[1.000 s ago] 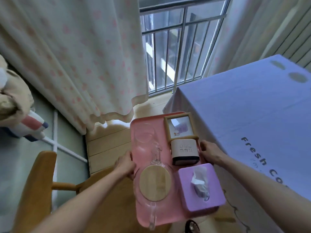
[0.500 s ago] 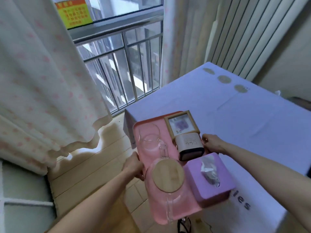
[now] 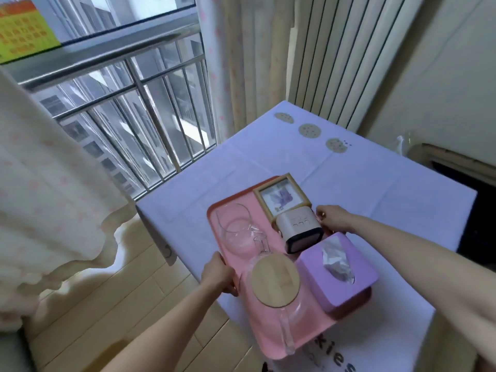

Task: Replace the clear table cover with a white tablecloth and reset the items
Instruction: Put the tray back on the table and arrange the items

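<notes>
A pink tray (image 3: pixel 271 328) hangs over the near left part of the table, which is covered by a white tablecloth (image 3: pixel 335 178) with cookie prints. My left hand (image 3: pixel 218 272) grips the tray's left edge and my right hand (image 3: pixel 331 220) grips its right edge. On the tray lie a clear glass cup (image 3: pixel 234 226), a glass jug with a round bamboo lid (image 3: pixel 275 280), a wooden picture frame (image 3: pixel 280 198), a small white box-shaped device (image 3: pixel 300 232) and a purple tissue box (image 3: pixel 338 269).
A barred window (image 3: pixel 139 111) and pale dotted curtains (image 3: pixel 48 183) stand to the left and behind the table. A ribbed white radiator (image 3: pixel 346 55) rises at the table's far end. Wooden floor (image 3: pixel 112 296) lies left of the table.
The tray has moved with both hands from beside the table's corner to above the tablecloth. The view has swung right and up, away from the wooden chair.
</notes>
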